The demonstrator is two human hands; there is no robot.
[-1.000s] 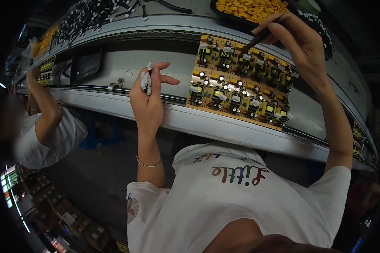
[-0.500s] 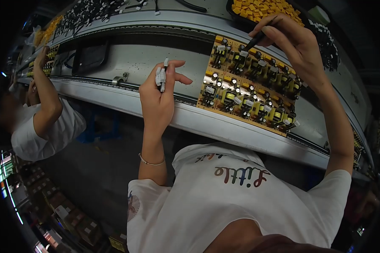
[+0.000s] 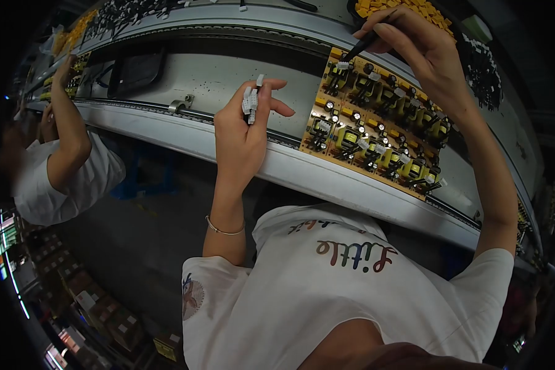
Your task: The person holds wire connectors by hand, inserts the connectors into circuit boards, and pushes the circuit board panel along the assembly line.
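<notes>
My left hand (image 3: 243, 135) is closed around several small white connectors (image 3: 250, 103), one of them poking up above the fingers. Just right of it lies a panel of circuit boards (image 3: 311, 123) on the conveyor, packed with yellow transformers, dark capacitors and white connectors. My right hand (image 3: 425, 58) pinches a slim black pen-like tool (image 3: 365, 43) over the panel's far edge. Its tip is at a white connector (image 3: 343, 65) in the far left corner; I cannot tell whether it touches.
Beyond the conveyor rail (image 3: 240, 21) sit a tray of yellow parts (image 3: 407, 9) and piles of black-and-white wired parts (image 3: 481, 68). A black tray (image 3: 135, 71) lies on the line to the left. Another person (image 3: 68, 172) works farther left.
The black tool's tip has shifted left, from one white connector to the corner one. In view, the panel and my left hand sit slightly farther right.
</notes>
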